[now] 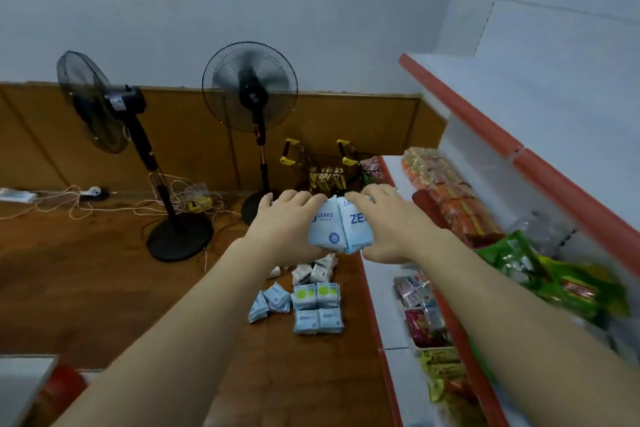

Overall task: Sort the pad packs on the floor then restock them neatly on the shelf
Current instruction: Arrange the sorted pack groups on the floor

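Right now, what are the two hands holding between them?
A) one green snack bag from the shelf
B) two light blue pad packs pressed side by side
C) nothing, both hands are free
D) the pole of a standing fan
B: the left hand and the right hand grip two light blue pad packs side by side, held up above the packs on the floor.

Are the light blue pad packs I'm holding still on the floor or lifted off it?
Lifted. The left hand and right hand hold two light blue pad packs together, above the other packs on the floor.
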Available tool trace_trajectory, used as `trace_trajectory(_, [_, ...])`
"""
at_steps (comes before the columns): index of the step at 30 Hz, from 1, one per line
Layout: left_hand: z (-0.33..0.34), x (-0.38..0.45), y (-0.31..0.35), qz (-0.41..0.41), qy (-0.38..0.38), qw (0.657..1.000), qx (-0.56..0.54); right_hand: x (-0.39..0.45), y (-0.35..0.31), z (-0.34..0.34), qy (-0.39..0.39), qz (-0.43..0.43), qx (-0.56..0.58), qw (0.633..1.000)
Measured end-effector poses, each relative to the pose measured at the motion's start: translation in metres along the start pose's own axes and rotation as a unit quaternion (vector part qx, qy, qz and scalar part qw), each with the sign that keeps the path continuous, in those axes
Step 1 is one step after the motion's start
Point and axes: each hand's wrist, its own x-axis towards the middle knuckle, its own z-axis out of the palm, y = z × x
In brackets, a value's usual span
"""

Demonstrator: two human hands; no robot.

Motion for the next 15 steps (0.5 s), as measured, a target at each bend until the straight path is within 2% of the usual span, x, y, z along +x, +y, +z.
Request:
trace_trajectory(10, [0.109,0.122,-0.083,-0.015,-0.043,0.999,0.005,0.147,0.034,0.110,-0.043,0.017,0.033,0.998])
trace_trajectory(15, [0.189,0.189,-0.109,-0.015,-0.076,0.997,0.008,0.217,0.067,0.190,-0.099,0.013,0.037,0.994])
